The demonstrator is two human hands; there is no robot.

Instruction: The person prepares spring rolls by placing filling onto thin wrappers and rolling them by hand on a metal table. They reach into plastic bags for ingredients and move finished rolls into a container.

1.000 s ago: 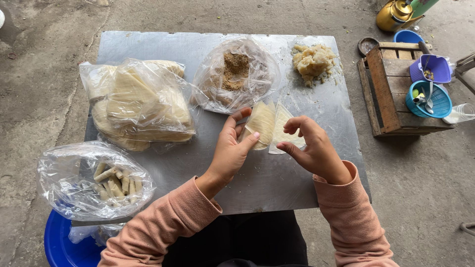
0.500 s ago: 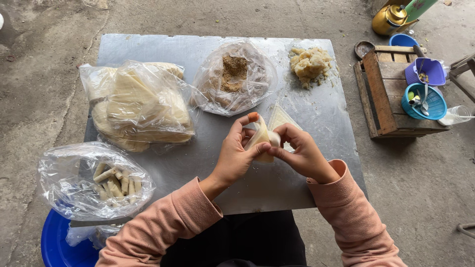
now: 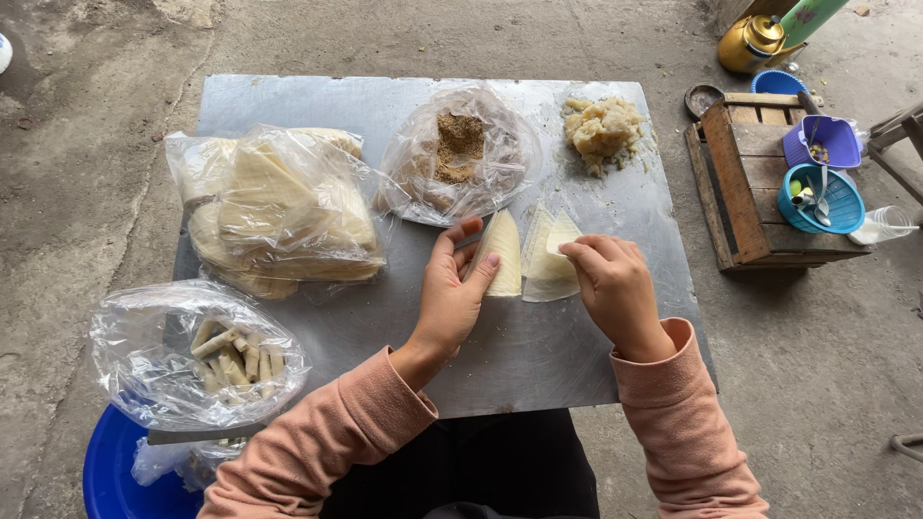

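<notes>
My left hand [image 3: 452,293] holds a pale folded pastry wrapper [image 3: 503,252] on the metal sheet [image 3: 519,356], fingers curled around its left edge. My right hand [image 3: 615,288] pinches the corner of a second thin wrapper piece [image 3: 548,255] lying flat beside the first. Both sleeves are pink. Beyond the hands lie a clear bag with brown crumb filling [image 3: 460,144] and a lump of yellowish mash [image 3: 603,128].
A plastic bag of stacked wrappers [image 3: 279,207] sits left. A bag of rolled pieces [image 3: 197,360] rests over a blue basin [image 3: 120,471] at front left. A wooden crate [image 3: 745,183] with blue and purple baskets stands right, with a brass kettle [image 3: 755,40] behind it.
The hands, joined over one wrapper half a second ago, have come apart. The left now holds a folded piece while the right pinches a separate flat piece.
</notes>
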